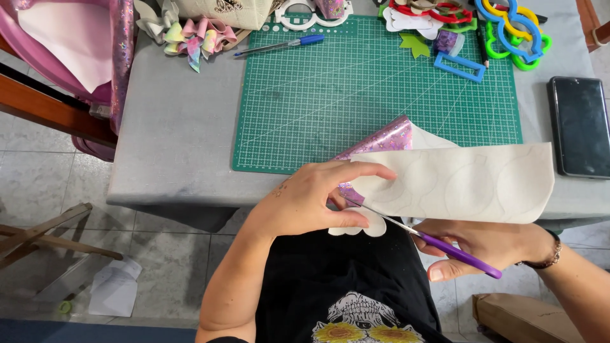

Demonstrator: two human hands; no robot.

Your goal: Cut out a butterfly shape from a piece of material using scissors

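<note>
Left hand (314, 200) pinching the near-left edge of the white-backed sheet (467, 184), thumb under, fingers (372, 170) pressed on top. Right hand (473, 244) closed around the purple handles of the scissors (416, 232), fingers curled through the loops; blades slightly parted and entering the sheet at its lower left.

Sheet held above the near edge of the table (178, 133), partly over the green cutting mat (375, 89), a glittery pink face showing where one corner curls up. Long axis roughly left to right, far end pointing toward the black phone (579, 126).

Progress, judged: one scalloped lobe piece (362, 225) nearly cut free and hanging below the left hand; several faint traced outlines across the rest of the sheet uncut. Early stage, bulk of cutting outstanding.

Scissors pointing up-left, handles toward the right wrist.

Blue pen (283, 44) and coloured plastic templates (515, 28) along the far side of the mat, untouched
</note>
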